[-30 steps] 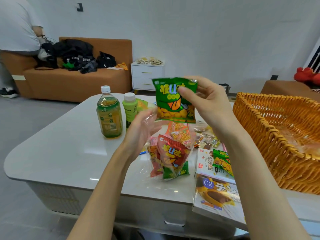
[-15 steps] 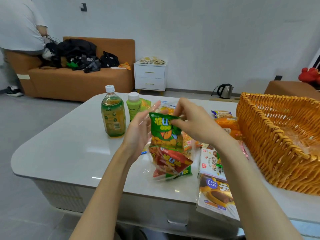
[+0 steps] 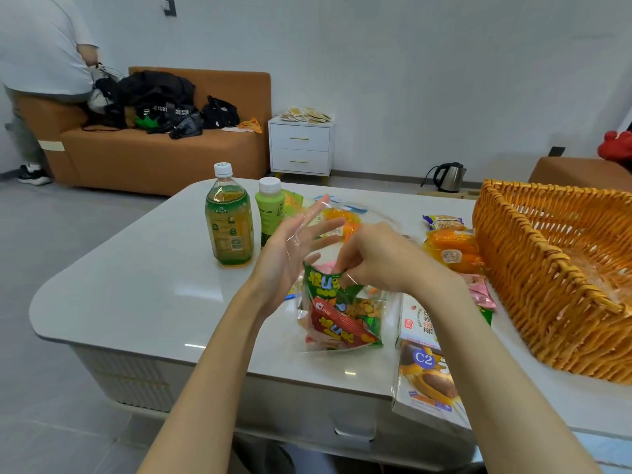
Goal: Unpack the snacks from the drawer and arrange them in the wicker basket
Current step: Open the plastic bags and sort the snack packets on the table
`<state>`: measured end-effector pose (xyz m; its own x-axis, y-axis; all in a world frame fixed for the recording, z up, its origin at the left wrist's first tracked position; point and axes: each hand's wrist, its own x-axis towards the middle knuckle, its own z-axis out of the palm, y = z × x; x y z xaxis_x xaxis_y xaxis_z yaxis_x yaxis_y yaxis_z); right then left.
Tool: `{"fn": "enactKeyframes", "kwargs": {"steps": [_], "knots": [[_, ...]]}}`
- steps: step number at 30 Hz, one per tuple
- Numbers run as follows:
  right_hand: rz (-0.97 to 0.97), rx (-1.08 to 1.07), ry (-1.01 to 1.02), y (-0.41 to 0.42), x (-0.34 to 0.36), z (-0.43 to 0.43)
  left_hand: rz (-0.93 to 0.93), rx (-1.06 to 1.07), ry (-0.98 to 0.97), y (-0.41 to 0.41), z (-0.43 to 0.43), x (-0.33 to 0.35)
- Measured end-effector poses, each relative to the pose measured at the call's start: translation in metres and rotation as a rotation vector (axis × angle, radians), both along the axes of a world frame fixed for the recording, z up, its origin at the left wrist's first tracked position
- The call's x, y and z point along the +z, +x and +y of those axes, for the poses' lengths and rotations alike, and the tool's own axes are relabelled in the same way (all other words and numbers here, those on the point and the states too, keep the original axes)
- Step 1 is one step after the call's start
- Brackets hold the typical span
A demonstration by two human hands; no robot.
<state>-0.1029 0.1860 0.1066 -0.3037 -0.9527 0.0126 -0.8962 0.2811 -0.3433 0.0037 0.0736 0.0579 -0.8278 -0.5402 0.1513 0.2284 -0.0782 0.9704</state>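
Just left of the wicker basket point(image 3: 519, 275), the right hand point(image 3: 379, 260) pinches the green snack packet point(image 3: 323, 285) inside a clear bag point(image 3: 386, 309); the left hand point(image 3: 290, 249) spreads its fingers wide against the plastic.

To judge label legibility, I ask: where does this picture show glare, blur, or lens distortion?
Head view: pale glare patches on the glossy white table; left hand fingertips motion-blurred; wide lens seems to bow the orange wicker basket rim; green snack packet print legible.

"C2" in a blue circle on the snack box point(image 3: 427, 381) left of the wicker basket point(image 3: 547, 268), "U" among Chinese characters on the green packet point(image 3: 323, 283) and red packet point(image 3: 337, 328) further left, tea bottle point(image 3: 229, 227) label too small to read.
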Motion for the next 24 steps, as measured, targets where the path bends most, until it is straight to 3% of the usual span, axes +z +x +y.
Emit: {"fn": "enactKeyframes", "kwargs": {"steps": [6,9,12,14,17,20,24], "knots": [[0.184,-0.095,-0.083,-0.010,-0.016,-0.011,-0.045,-0.023,-0.012,0.001,-0.002,-0.001],[0.085,-0.006,-0.229,-0.007,-0.007,-0.005,-0.035,-0.020,-0.001,0.002,-0.004,-0.003],[-0.076,0.098,-0.018,0.000,0.009,0.008,-0.054,-0.032,-0.014,0.000,-0.002,0.000],[0.045,0.102,0.191,0.001,0.010,0.008,-0.068,-0.048,-0.039,-0.002,0.001,0.002],[0.168,0.078,0.350,0.003,-0.002,-0.001,-0.086,-0.053,-0.076,-0.005,0.005,0.003],[0.205,0.064,0.384,0.004,-0.015,-0.007,-0.104,-0.058,-0.077,-0.004,0.005,0.002],[0.195,0.085,0.258,-0.002,-0.003,-0.004,-0.108,-0.063,-0.071,0.001,-0.004,0.002]]}}
